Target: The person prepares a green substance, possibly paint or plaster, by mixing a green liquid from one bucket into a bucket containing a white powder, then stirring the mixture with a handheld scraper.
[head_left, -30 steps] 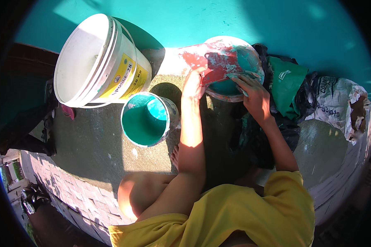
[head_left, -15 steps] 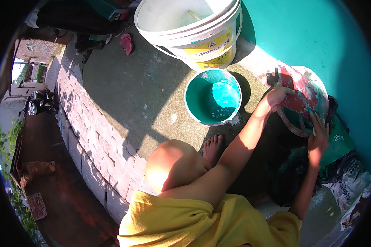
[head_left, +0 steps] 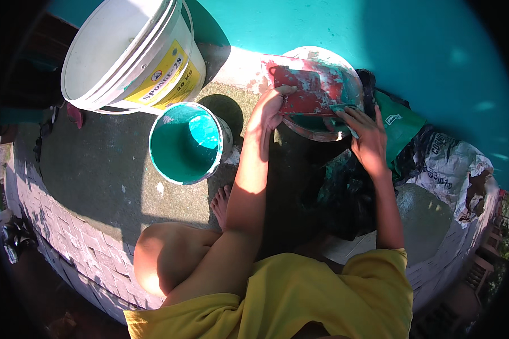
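My left hand grips the lower left of a red, paint-smeared flat board, thumb on top, above a round white-rimmed bucket streaked with teal. My right hand is at the board's lower right edge, fingers closed on a small flat teal-smeared piece, too hidden to identify. A smaller bucket coated inside with teal paint stands left of my left forearm, and behind it a large white bucket with a yellow label.
Teal wall runs behind. Black plastic, a green bag and a torn white sack lie at right. Pink footwear and dark items are at left. My bare foot rests on concrete, bordered by pavers.
The view swung leftward half a second ago and has come back. Both hands remain on the red board, which has shifted slightly right relative to the buckets.
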`<state>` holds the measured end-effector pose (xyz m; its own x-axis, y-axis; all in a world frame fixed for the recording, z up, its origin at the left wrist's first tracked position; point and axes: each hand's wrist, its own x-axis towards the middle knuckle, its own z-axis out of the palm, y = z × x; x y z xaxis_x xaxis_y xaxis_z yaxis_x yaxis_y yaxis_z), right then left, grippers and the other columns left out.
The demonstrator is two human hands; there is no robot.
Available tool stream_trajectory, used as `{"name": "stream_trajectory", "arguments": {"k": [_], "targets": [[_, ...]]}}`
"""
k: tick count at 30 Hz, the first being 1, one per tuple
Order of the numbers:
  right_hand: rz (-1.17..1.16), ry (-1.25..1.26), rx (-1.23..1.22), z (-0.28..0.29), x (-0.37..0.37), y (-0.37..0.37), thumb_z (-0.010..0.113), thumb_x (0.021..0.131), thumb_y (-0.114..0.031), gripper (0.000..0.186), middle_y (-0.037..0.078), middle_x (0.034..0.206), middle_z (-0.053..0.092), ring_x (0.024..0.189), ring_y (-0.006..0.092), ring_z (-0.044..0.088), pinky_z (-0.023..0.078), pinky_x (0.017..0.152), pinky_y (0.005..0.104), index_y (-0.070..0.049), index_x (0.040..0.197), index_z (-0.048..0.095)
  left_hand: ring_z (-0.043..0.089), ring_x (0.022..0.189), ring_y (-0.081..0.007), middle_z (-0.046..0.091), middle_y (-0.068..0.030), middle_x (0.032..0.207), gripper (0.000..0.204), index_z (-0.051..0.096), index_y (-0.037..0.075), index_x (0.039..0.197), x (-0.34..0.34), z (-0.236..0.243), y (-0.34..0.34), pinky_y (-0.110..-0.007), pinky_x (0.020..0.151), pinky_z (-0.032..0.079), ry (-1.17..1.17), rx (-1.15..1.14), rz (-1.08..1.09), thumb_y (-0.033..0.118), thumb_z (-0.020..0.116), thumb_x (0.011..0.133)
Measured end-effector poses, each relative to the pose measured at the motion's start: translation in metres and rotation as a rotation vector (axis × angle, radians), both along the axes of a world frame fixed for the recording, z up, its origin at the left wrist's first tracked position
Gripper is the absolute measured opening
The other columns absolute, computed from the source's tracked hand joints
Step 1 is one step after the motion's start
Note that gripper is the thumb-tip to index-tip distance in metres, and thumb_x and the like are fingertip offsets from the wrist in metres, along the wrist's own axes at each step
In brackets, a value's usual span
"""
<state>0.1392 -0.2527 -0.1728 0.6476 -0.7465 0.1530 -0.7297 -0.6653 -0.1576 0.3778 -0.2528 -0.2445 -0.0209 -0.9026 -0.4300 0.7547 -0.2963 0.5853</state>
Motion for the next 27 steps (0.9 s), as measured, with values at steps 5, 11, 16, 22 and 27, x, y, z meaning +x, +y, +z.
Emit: {"name": "stream_trajectory", "arguments": {"k": [5,11,16,22,27], "targets": [[-0.043,-0.005,-0.039,-0.002,-0.003,-0.006,0.059,0.067,0.006,0.062,0.008,0.122,0.061,0.117,0.0274,0.055,0.024,0.112,0.0537,-0.019,0.124,0.059,0.063,0.097,-0.0228,0.062,-0.0138,0.107,0.027,0.055,-0.003,0.114,-0.002,0.002,-0.002,-0.036,0.086,0.053,0.035,-0.031,-0.066,0.005,0.054,0.089],[-0.019,0.004,-0.043,-0.004,-0.006,-0.004,0.057,0.066,0.008,0.061,0.007,0.122,0.061,0.116,0.0271,0.056,0.025,0.111,0.0541,-0.018,0.121,0.060,0.063,0.097,-0.0237,0.063,-0.0149,0.108,0.027,0.056,-0.004,0.113,0.003,-0.001,0.000,-0.036,0.087,0.052,0.036,-0.006,-0.049,0.005,0.054,0.088],[-0.104,-0.071,-0.073,-0.024,0.011,-0.025,0.053,0.073,0.007,0.057,0.011,0.121,0.062,0.113,0.0283,0.057,0.036,0.106,0.0476,-0.018,0.124,0.059,0.063,0.098,-0.0231,0.063,-0.0144,0.109,0.026,0.057,-0.004,0.112,-0.003,0.007,0.003,-0.035,0.088,0.052,-0.030,-0.072,-0.094,0.006,0.054,0.089],[-0.170,-0.256,0.062,-0.023,0.040,-0.007,0.052,0.075,0.002,0.054,0.013,0.118,0.062,0.107,0.0297,0.060,0.050,0.090,0.0386,-0.018,0.125,0.059,0.062,0.099,-0.0213,0.063,-0.0141,0.111,0.028,0.057,-0.004,0.114,0.006,0.007,0.008,-0.033,0.088,0.050,-0.074,-0.034,-0.049,0.007,0.055,0.088],[-0.302,-0.240,0.101,-0.029,0.036,-0.037,0.054,0.078,-0.001,0.048,0.016,0.102,0.065,0.088,0.0344,0.063,0.050,0.077,0.0413,-0.021,0.121,0.062,0.063,0.098,-0.0211,0.063,-0.0131,0.111,0.030,0.057,-0.003,0.115,0.008,0.013,0.014,-0.034,0.087,0.051,-0.048,-0.066,-0.107,0.009,0.057,0.087]]}}
